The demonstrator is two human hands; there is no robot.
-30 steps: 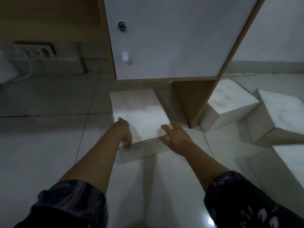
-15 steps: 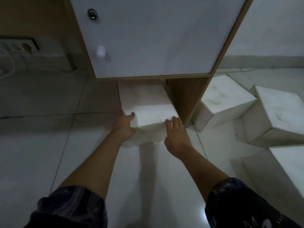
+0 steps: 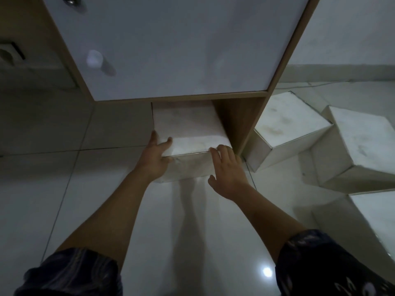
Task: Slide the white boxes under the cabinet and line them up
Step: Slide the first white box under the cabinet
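A white box (image 3: pixel 188 129) lies on the floor, its far half under the cabinet (image 3: pixel 175 48), close against the wooden leg panel (image 3: pixel 237 120). My left hand (image 3: pixel 155 159) holds the box's near left corner, thumb on top. My right hand (image 3: pixel 228 174) presses flat, fingers spread, against the near right corner and front face. Three more white boxes lie on the floor to the right of the cabinet: one (image 3: pixel 284 122) beside the leg panel, one (image 3: pixel 363 144) tilted further right, one (image 3: pixel 376 216) at the near right edge.
The floor (image 3: pixel 64 189) is glossy pale tile with a light glare near my right sleeve. The cabinet door carries a round white knob (image 3: pixel 94 58). A wall socket (image 3: pixel 8 54) sits low at the far left. A skirting runs along the wall at the right.
The box has slid further under the cabinet and rightward toward the leg panel. Both hands moved forward with it; the view has come closer to the cabinet.
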